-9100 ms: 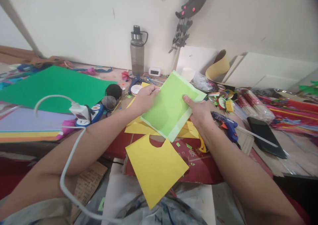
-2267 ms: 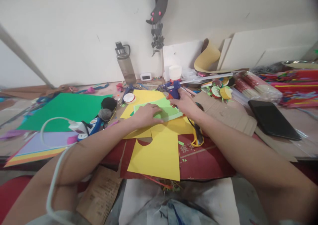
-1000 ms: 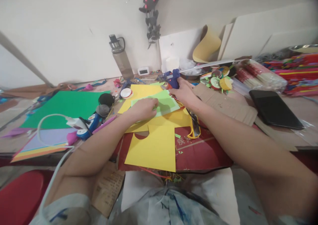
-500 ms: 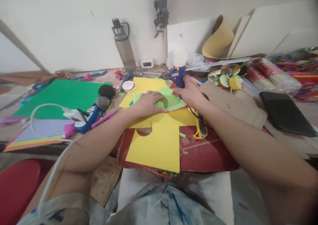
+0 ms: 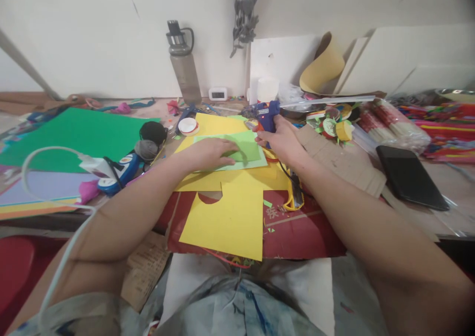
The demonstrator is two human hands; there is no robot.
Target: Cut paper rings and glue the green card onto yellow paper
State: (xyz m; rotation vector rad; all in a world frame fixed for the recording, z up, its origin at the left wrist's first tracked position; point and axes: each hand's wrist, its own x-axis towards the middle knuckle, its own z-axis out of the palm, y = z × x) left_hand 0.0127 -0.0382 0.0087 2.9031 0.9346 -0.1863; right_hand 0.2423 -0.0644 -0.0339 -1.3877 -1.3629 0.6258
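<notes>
My right hand (image 5: pixel 279 139) is closed round a blue glue gun (image 5: pixel 267 114) with an orange trigger, its nozzle pointing left over the papers. My left hand (image 5: pixel 213 154), fingers spread, lies flat on light green paper (image 5: pixel 247 147). Under the green sheets are yellow papers (image 5: pixel 208 123). Nearer me, a yellow sheet (image 5: pixel 233 222) with a curved notch cut in its upper edge lies on a dark red board (image 5: pixel 308 227). A yellow-handled tool (image 5: pixel 295 197) rests below my right hand.
Left are a green sheet (image 5: pixel 63 138), a blue-and-white power strip (image 5: pixel 120 175) with a white cable, and dark yarn (image 5: pixel 153 133). A bottle (image 5: pixel 185 73) stands by the wall. Right are cardboard (image 5: pixel 341 160), a black phone (image 5: pixel 411 177) and wrapped sticks (image 5: pixel 389 125).
My left hand has shifted slightly left on the paper, showing more of the green sheet. The glue gun stays in my right hand. The whole view has moved a little.
</notes>
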